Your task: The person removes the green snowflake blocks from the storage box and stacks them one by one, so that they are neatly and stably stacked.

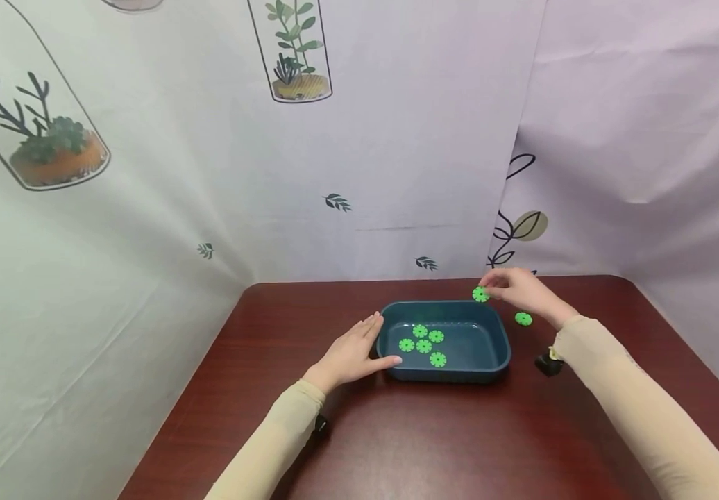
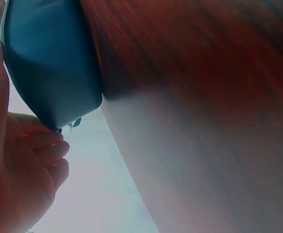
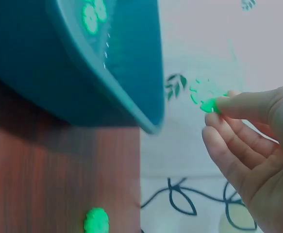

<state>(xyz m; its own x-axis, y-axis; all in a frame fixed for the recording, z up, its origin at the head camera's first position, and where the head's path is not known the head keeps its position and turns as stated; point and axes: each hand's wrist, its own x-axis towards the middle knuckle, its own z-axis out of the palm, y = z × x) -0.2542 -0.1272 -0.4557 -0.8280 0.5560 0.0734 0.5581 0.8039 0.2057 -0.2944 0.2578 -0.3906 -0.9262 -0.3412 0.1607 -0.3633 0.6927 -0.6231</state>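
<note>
Between thumb and fingers my right hand (image 1: 520, 290) pinches a green notched plastic disc (image 1: 480, 294), held above the back right corner of a dark blue rectangular basin (image 1: 502, 351). The right wrist view shows the same pinched disc (image 3: 208, 95) beyond the basin's rim (image 3: 117, 92). My left hand (image 1: 352, 353) rests on the basin's left end, fingers fairly straight along the rim and thumb over the near corner. Several green discs (image 1: 424, 346) lie flat on the basin floor, toward its left side. In the left wrist view, my fingers (image 2: 51, 153) are beside the basin's outer wall (image 2: 54, 58).
One more green disc (image 1: 523, 319) lies on the dark red wooden table (image 1: 422, 444), right of the basin and below my right hand. Pale cloth (image 1: 397, 153) printed with plants hangs behind the table and along its sides. Each wrist wears a black device (image 1: 548, 364).
</note>
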